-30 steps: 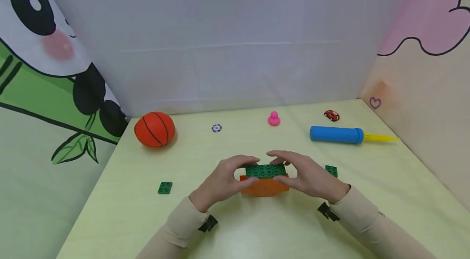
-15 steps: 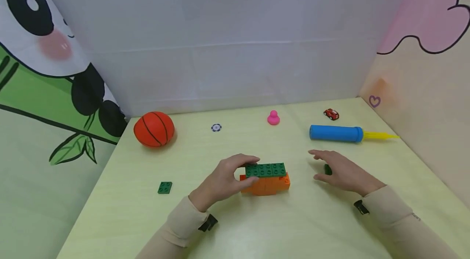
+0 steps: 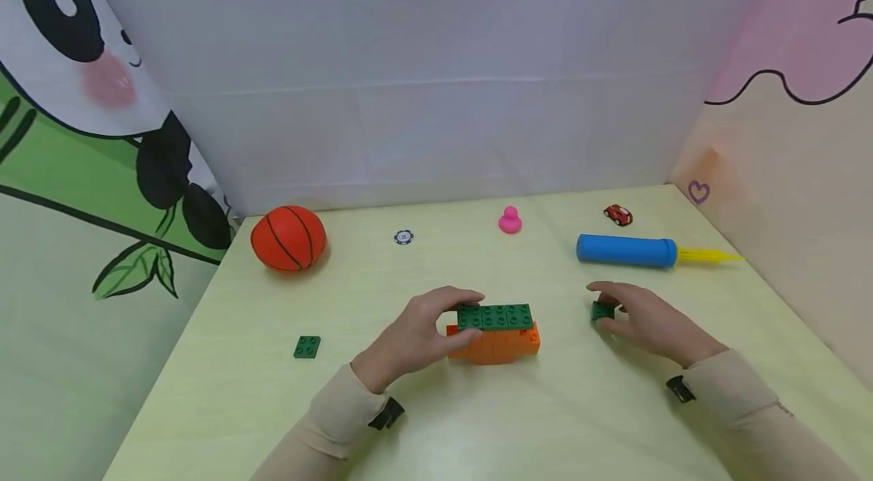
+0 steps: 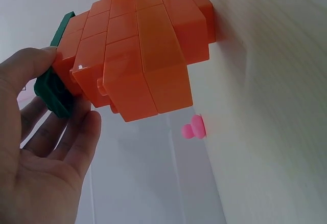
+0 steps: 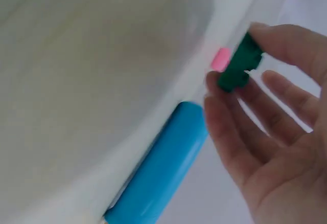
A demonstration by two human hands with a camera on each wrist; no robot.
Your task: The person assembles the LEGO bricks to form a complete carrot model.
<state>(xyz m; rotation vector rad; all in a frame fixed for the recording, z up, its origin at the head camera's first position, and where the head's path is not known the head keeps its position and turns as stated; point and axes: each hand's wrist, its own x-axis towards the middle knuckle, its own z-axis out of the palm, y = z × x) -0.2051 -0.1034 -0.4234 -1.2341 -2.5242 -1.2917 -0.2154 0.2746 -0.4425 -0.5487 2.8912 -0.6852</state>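
Observation:
A stack of orange toy bricks (image 3: 501, 347) with a row of green bricks (image 3: 505, 316) on top stands on the table. My left hand (image 3: 428, 329) grips the stack's left end, thumb on the near side and fingers behind. In the left wrist view, stepped orange layers (image 4: 138, 50) show, and the thumb presses where the green layer (image 4: 51, 88) meets the orange. To the right, my right hand (image 3: 644, 320) pinches a small green brick (image 3: 603, 310) between thumb and fingers. The right wrist view shows this green brick (image 5: 242, 63) raised off the table.
Another green brick (image 3: 307, 347) lies at the left. Farther back are an orange basketball (image 3: 289, 238), a poker chip (image 3: 404, 237), a pink toy (image 3: 510, 220), a red toy car (image 3: 617, 215) and a blue pump (image 3: 627, 251) with a yellow nozzle.
My right hand has left the stack's right end, moved right and picked up the green brick there. The left hand has kept its grip on the stack.

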